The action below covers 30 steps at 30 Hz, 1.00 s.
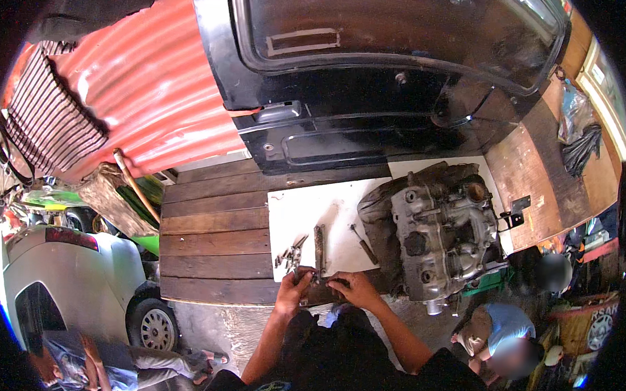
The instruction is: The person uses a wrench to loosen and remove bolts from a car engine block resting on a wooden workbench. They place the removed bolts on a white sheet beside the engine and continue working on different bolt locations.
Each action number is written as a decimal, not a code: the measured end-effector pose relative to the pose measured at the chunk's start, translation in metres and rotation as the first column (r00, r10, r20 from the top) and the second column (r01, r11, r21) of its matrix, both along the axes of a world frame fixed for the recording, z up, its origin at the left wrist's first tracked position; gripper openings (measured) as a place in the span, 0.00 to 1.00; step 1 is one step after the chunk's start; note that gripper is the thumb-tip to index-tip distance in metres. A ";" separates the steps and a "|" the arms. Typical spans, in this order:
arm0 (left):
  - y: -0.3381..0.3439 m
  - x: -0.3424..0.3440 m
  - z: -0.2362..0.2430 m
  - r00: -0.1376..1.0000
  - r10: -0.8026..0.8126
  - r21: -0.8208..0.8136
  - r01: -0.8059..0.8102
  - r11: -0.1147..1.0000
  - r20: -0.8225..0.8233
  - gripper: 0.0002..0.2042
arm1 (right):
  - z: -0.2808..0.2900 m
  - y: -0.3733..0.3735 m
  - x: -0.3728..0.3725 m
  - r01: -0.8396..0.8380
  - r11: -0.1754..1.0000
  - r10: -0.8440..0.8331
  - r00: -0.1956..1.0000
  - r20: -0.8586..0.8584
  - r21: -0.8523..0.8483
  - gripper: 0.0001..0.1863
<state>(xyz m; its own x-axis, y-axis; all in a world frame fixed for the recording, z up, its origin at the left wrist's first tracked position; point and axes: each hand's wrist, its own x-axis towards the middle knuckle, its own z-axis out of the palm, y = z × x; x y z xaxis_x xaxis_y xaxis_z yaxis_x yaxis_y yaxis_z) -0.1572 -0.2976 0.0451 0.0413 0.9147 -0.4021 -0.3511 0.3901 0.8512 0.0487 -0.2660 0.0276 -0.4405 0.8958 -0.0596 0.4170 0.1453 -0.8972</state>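
My left hand [292,289] and my right hand [354,288] meet at the near edge of a white sheet [333,210] on a wooden bench [215,247]. Between their fingers they hold a small dark metal part [319,277]. A long rusty metal bar [319,247] lies just beyond my fingers. A cluster of small bolts [290,253] lies beside my left hand. A grey, grimy engine block [439,238] sits right of my right hand on the sheet.
A hand tool [363,244] lies between bar and engine. A black car door [372,80] leans behind the bench against red corrugated sheeting [151,86]. A white car [82,284] stands left. One person sits low left [100,367], another crouches right [501,333].
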 end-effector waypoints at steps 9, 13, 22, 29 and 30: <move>0.018 -0.093 -0.037 0.987 0.094 -0.094 -0.107 0.990 -0.133 0.14 | -0.034 -0.004 -0.097 0.315 0.892 -0.366 0.924 -0.108 -0.323 0.13; 0.032 -0.131 -0.066 0.991 0.056 -0.169 -0.076 0.983 -0.122 0.13 | -0.083 0.000 -0.134 0.436 0.833 -0.501 0.856 -0.128 -0.339 0.11; 0.070 -0.180 -0.136 0.996 -0.086 -0.127 0.082 0.989 -0.024 0.12 | -0.173 0.021 -0.169 0.679 0.733 -0.679 0.730 -0.070 -0.035 0.10; 0.080 -0.164 -0.162 0.998 -0.025 -0.206 0.013 0.978 -0.054 0.10 | -0.189 0.048 -0.174 0.759 0.651 -0.759 0.651 0.004 -0.005 0.09; 0.079 -0.160 -0.162 0.998 -0.032 -0.204 0.021 0.979 -0.052 0.10 | -0.187 0.050 -0.174 0.756 0.654 -0.757 0.652 0.050 0.025 0.08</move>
